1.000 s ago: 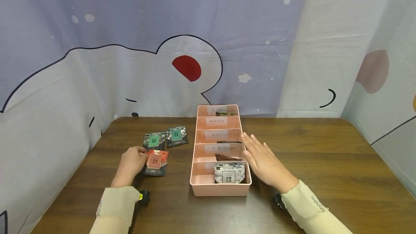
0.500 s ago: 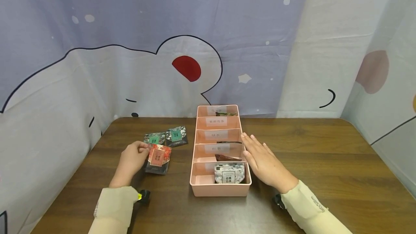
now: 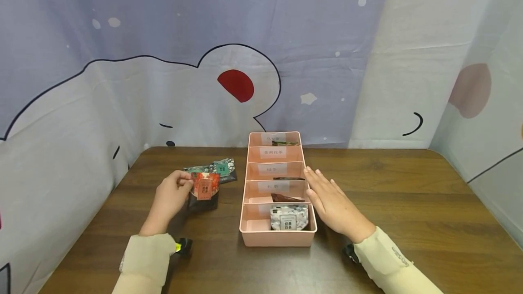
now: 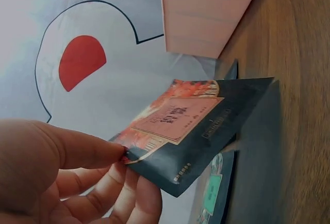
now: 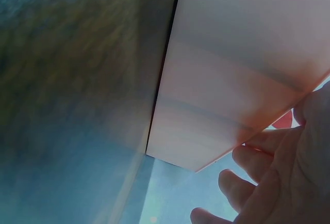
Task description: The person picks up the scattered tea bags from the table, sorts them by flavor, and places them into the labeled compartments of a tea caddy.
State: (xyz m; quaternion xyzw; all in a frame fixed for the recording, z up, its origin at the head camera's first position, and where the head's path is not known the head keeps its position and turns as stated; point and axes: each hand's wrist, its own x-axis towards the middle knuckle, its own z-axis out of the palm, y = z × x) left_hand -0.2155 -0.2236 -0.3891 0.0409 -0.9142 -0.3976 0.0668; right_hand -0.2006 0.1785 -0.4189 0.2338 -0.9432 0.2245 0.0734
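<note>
My left hand (image 3: pixel 171 196) pinches a red and black tea packet (image 4: pixel 175 118) by one edge between thumb and fingers, and the packet is tilted up over the table. Two green-labelled tea packets lie just behind it: one nearly covered, the other tea packet (image 3: pixel 226 170) in fuller view. My right hand (image 3: pixel 333 201) has straight fingers resting along the right rim of a pink divided box (image 3: pixel 278 238). In the right wrist view, fingertips (image 5: pixel 247 157) meet the box's upper edge.
Labelled compartments divide the box. A white-grey tea packet (image 3: pixel 289 218) stands in the nearest one, a dark red packet (image 3: pixel 287 198) in the one behind, and thin packets show farther back. A printed curtain (image 3: pixel 163 103) hangs behind the wooden table (image 3: pixel 408 203).
My left hand has lifted the red packet from the table and moved it slightly right and away from me, now overlapping the green-labelled packets. The right hand stays in place on the box.
</note>
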